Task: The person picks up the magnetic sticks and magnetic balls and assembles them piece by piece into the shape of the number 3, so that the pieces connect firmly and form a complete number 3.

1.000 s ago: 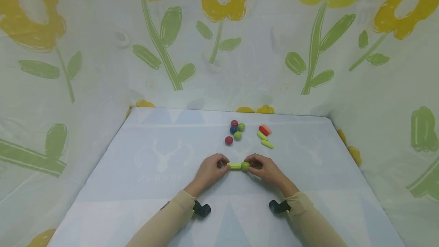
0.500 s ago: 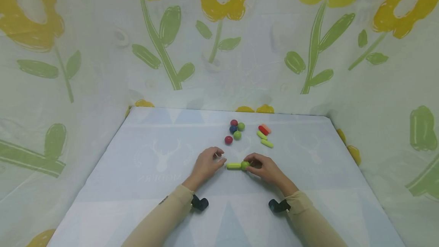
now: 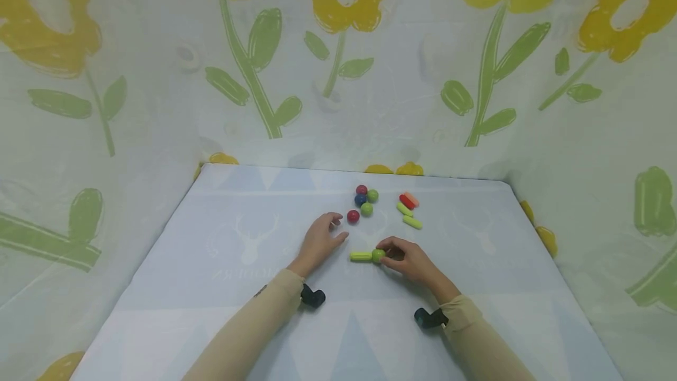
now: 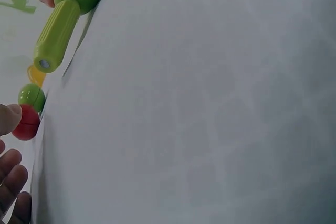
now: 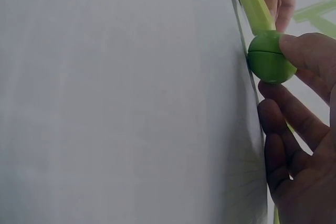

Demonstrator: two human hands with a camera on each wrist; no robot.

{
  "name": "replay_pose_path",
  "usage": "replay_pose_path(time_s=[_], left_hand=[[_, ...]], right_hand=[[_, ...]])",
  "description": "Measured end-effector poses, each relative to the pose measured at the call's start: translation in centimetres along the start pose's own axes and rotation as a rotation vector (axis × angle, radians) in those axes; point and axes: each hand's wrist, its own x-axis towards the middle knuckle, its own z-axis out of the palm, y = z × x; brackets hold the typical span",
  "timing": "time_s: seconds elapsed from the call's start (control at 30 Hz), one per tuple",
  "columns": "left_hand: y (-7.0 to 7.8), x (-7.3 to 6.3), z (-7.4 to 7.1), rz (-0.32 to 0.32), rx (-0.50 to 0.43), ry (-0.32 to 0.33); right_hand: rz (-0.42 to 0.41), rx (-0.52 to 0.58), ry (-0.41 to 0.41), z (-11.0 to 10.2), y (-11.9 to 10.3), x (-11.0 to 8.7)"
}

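Note:
My right hand point(image 3: 406, 258) pinches a green ball point(image 3: 378, 256) between thumb and fingers, low over the table. Joined end-on to that ball is a ribbed yellow-green rod point(image 3: 361, 256), pointing left; a small metallic disc shows in its free end in the left wrist view. My left hand point(image 3: 319, 241) holds nothing, its thumb and fingers spread apart just left of a red ball point(image 3: 353, 216). In the left wrist view the thumb overlaps the edge of the red ball point(image 4: 26, 123). A seam runs round the green ball point(image 5: 270, 59) in the right wrist view.
Behind the red ball lie a blue ball point(image 3: 360, 200), another red ball point(image 3: 362, 190) and two green balls point(image 3: 367, 209). To their right are a red rod point(image 3: 406, 201), an orange rod point(image 3: 412, 199) and two yellow-green rods point(image 3: 412, 222). A flowered curtain point(image 3: 391, 104) surrounds the table point(image 3: 174, 287).
My left hand has let go of the yellow-green rod's left end and moved forward to beside the red ball. The right hand stays in place, holding the green ball with the rod attached.

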Motion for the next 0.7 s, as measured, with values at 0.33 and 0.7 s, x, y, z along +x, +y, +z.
replay_pose_path(time_s=[0.33,0.7], left_hand=[[0.0,1.8,0.6,-0.012,-0.037,-0.026],[-0.1,3.3,0.8,-0.039,-0.044,-0.059]], right_hand=[[-0.015,0.012,-0.002,-0.1,0.2,-0.1],[-0.014,0.010,-0.015,-0.1,0.2,0.2]])
